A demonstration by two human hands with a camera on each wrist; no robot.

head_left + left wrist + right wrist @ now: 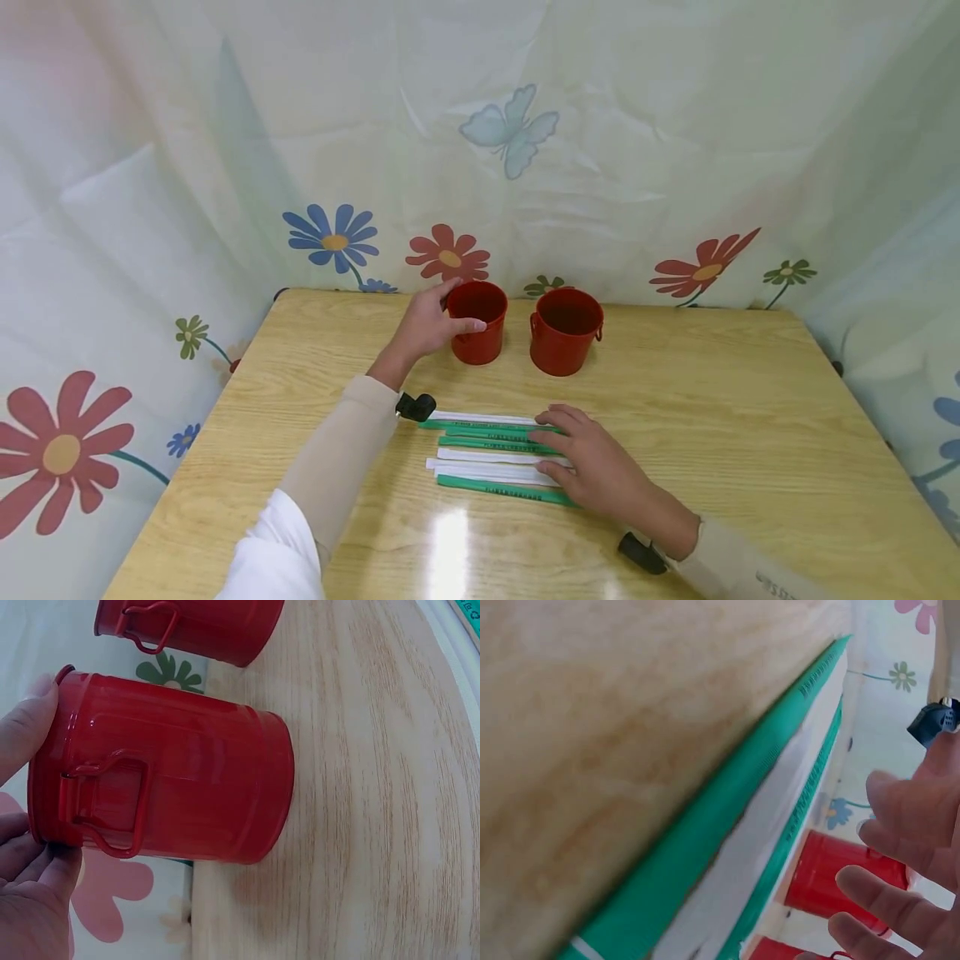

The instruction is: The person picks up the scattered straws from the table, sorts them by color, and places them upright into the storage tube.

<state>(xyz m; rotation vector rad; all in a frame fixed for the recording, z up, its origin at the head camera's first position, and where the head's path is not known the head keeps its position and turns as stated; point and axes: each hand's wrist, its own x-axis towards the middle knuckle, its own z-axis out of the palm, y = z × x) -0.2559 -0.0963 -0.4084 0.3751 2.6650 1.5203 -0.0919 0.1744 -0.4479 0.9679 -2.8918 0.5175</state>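
Note:
Two small red metal buckets stand upright at the back of the wooden table. My left hand (435, 321) holds the left bucket (187, 772) by its rim, thumb on the near side and fingers round the outer side. To its right is the other bucket (562, 337), apart from the hand. Several long, thin wrapped straws, some green (495, 490) and some white (487, 457), lie side by side in front of the buckets. Over their right ends hovers my right hand (600, 467), fingers loosely bent and spread, gripping nothing. In the right wrist view its fingertips (855, 881) look apart from the straws.
Behind the table (712, 392) hangs a pale curtain (600, 183) printed with flowers and a butterfly, close to the back edge. It runs along both sides too. Each wrist carries a small black camera (641, 552).

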